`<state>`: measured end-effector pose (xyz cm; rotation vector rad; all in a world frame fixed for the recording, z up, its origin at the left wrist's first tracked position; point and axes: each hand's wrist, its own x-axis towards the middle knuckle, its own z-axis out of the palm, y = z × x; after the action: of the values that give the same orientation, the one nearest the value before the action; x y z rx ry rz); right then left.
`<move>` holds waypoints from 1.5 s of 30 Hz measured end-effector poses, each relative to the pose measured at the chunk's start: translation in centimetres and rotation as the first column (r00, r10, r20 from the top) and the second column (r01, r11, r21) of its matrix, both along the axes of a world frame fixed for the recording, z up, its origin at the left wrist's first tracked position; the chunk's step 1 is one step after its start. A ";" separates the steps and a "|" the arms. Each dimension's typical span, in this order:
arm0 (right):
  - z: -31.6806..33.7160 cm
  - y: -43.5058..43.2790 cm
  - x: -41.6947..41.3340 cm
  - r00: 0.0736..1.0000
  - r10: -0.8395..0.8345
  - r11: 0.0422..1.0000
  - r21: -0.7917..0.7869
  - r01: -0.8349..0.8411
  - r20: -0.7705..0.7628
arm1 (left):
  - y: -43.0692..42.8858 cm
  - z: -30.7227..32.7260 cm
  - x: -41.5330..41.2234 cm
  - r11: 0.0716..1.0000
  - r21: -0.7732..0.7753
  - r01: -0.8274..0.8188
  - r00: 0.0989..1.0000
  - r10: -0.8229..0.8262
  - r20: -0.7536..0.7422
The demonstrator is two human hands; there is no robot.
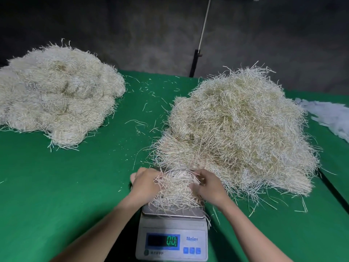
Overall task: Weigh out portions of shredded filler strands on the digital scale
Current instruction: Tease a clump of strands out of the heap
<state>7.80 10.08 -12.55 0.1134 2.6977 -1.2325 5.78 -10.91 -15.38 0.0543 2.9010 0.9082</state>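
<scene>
A grey digital scale stands at the near edge of the green table, its lit display showing blurred green digits. On its steel pan lies a small clump of pale shredded strands. My left hand cups the clump's left side with curled fingers. My right hand grips the right side, fingers buried in the strands. Directly behind the scale rises a big loose heap of the same filler, its near fringe touching the clump.
A second pile of rounded strand bundles sits at the far left of the green table. Stray strands litter the cloth between the piles. White scraps lie at the far right. A dark gap splits the table on the right. A pole stands behind.
</scene>
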 end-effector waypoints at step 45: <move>2.4 3.0 0.1 0.954 -0.007 0.994 -0.109 -0.027 -0.299 | -0.4 8.7 1.2 0.681 0.714 -0.162 0.983 0.173 0.059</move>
<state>7.89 13.10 -10.10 -0.1107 2.8628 -1.5039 7.02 -11.34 -6.71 -0.1533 2.3779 2.0290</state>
